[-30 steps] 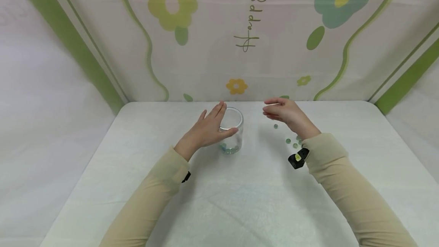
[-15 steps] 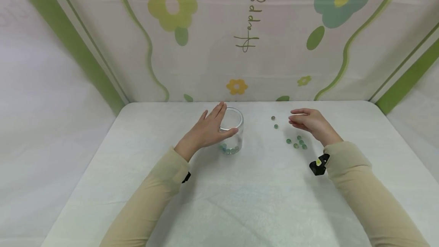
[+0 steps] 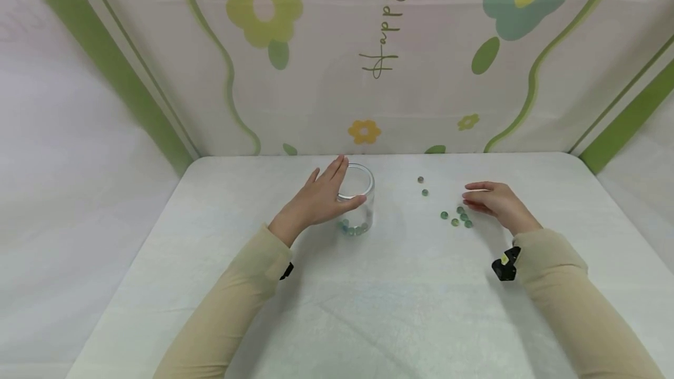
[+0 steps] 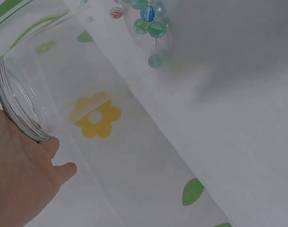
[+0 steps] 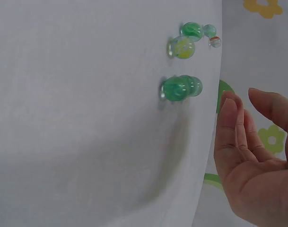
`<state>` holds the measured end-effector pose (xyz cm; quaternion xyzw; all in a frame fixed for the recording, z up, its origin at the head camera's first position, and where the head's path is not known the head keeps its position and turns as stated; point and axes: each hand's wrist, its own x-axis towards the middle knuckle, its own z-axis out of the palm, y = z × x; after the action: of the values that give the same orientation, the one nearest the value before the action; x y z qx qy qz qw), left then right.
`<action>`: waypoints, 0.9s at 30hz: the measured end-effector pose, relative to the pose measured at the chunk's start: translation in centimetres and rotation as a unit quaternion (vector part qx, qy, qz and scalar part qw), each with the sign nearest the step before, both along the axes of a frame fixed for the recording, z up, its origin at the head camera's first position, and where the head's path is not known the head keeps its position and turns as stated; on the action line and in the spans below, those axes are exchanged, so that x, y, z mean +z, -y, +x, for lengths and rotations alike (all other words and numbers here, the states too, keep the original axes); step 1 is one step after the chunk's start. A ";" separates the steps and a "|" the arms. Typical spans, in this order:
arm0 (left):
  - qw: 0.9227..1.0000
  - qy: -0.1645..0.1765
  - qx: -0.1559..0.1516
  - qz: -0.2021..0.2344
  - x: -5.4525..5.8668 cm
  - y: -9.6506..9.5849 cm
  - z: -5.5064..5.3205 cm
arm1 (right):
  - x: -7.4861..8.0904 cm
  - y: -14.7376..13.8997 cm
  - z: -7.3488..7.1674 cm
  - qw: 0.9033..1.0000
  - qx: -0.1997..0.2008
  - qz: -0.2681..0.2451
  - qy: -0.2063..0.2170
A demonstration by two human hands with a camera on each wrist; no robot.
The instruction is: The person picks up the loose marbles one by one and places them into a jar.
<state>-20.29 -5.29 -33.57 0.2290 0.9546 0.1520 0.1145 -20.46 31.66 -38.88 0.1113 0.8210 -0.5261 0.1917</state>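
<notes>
A clear glass jar [image 3: 363,206] stands upright on the white table, with several marbles [image 4: 148,13] at its bottom, mostly green, one with blue streaks. My left hand [image 3: 318,196] holds the jar near its rim, thumb on the near side and fingers on the far left side. To the right, several loose green glass marbles [image 3: 463,216] lie in a small cluster, one of them a yellowish marble [image 5: 183,48]. Just beyond and right of this cluster, my right hand [image 3: 497,203] hovers with thumb and fingers apart. Nothing shows between them in the right wrist view.
Two more marbles [image 3: 425,192] lie farther back, between jar and cluster. A white cloth covers the table [image 3: 337,309]. Behind its back edge rises a printed curtain [image 3: 316,86] with flowers, and pale fabric walls [image 3: 68,192] stand on both sides.
My right hand has moved from near the jar rightward and toward me, uncovering the loose marbles. The left hand and jar have stayed in place.
</notes>
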 end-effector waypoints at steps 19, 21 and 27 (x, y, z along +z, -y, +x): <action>1.000 -0.007 0.002 0.006 0.0 -0.1 0.0 | -2.0 -0.4 0.5 0.999 0.013 0.032 0.004; 1.000 -0.006 0.003 0.007 -0.1 0.0 0.0 | -2.1 -0.3 0.4 0.999 0.013 0.035 0.006; 1.000 -0.003 0.005 0.009 0.0 0.0 0.1 | -1.9 0.0 0.4 0.999 0.022 0.044 -0.001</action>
<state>-20.17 -5.28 -33.55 0.2256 0.9548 0.1605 0.1083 -20.02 31.61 -40.74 0.1013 0.8456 -0.4855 0.1974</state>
